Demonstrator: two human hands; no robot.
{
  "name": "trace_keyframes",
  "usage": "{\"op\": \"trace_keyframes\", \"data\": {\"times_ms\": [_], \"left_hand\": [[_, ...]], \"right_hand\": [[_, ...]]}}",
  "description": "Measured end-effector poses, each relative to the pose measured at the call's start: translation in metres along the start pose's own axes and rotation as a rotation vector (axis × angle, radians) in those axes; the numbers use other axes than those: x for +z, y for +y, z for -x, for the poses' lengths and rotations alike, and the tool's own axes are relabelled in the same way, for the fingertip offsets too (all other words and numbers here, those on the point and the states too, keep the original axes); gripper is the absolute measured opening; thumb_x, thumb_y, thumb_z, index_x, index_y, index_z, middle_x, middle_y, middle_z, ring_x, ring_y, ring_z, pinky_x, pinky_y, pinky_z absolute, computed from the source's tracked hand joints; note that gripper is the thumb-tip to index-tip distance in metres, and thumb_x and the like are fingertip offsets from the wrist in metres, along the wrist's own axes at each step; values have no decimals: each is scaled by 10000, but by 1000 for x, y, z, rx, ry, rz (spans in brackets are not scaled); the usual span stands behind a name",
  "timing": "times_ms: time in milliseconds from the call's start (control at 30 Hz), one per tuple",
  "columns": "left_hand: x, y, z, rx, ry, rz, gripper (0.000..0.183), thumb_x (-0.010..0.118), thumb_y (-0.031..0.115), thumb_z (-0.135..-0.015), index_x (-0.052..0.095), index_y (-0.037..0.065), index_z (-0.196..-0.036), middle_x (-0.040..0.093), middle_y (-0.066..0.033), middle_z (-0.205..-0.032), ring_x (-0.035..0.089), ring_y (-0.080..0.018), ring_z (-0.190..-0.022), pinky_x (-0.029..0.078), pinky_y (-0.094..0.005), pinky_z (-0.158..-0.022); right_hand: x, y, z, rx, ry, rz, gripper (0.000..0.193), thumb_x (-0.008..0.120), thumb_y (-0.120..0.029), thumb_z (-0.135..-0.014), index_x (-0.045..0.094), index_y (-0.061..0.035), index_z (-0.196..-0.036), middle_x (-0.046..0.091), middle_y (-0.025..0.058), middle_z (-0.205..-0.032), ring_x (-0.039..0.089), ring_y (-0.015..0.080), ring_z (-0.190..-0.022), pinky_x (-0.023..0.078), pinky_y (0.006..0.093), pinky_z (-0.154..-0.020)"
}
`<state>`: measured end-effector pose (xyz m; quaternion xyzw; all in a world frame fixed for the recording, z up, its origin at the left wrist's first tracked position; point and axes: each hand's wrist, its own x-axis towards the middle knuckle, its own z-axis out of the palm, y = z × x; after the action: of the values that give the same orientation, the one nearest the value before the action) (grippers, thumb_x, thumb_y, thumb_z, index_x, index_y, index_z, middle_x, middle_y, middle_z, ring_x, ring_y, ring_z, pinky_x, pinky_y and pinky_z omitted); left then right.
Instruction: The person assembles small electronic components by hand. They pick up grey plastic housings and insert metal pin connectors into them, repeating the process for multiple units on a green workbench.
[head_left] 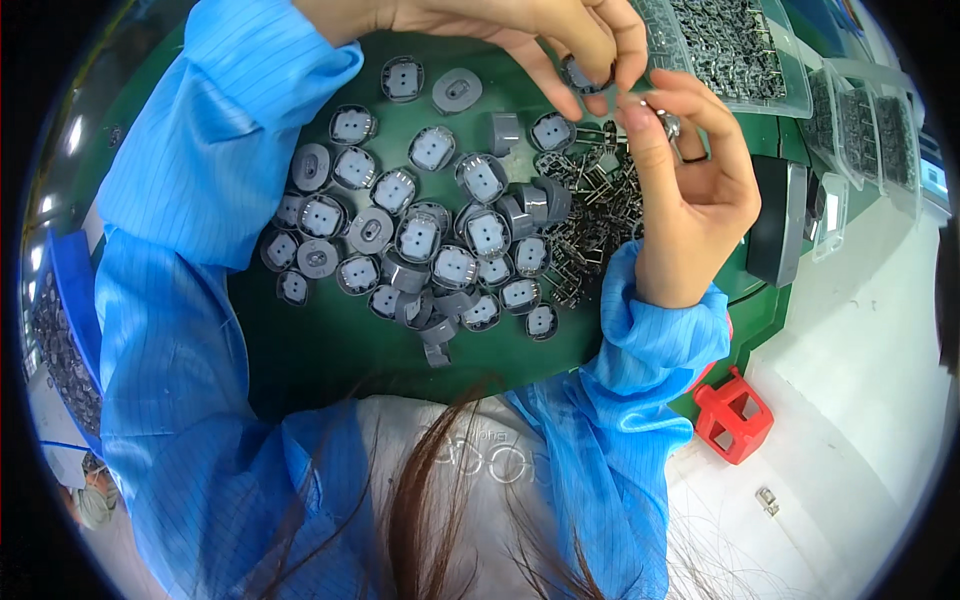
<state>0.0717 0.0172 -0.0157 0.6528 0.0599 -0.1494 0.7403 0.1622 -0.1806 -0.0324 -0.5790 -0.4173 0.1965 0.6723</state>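
Blue sleeves [165, 320] frame our two bare hands, raised over the far right part of the green tabletop [300, 370]. Our left hand [570, 25] is curled, fingers closed around a dark grey casing [578, 75]; our right hand [692, 225] pinches a small shiny metal piece [669, 123], its other fingers loosely bent. Loose grey casings [433, 148] cover the tabletop's middle; heaped metal clips [597, 225] lie just beside them, toward the right edge.
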Motion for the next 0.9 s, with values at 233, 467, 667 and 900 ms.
{"op": "trace_keyframes", "data": {"times_ms": [233,467,667,900], "left_hand": [[6,21,25,39,-33,-72,269,676,153,-955,691,-31,-1151,748,-74,-909,656,-81,-742,527,-203,-693],[26,5,27,146,91,-134,345,732,52,-907,661,-96,-1210,708,-32,-813,586,-20,-688,473,-181,-597],[28,17,29,138,115,-99,342,759,-4,-872,662,-130,-1175,686,-21,-796,577,-6,-693,473,-164,-609],[41,21,23,13,244,-59,345,751,-5,-868,659,-151,-1167,659,-5,-745,559,-3,-662,469,-163,-608]], "right_hand": [[-7,-9,2,56,109,180,178,814,44,-824,744,-15,-977,722,81,-1016,686,128,-963,544,234,-790],[-3,3,1,-137,53,233,143,806,38,-830,762,9,-963,731,123,-1034,693,163,-890,558,263,-772],[-3,0,2,-123,105,332,149,825,44,-804,770,1,-936,729,121,-1032,693,170,-833,558,278,-738],[-2,-2,3,-303,62,638,157,772,97,-841,741,31,-980,741,141,-1038,719,188,-940,579,289,-836]]}}
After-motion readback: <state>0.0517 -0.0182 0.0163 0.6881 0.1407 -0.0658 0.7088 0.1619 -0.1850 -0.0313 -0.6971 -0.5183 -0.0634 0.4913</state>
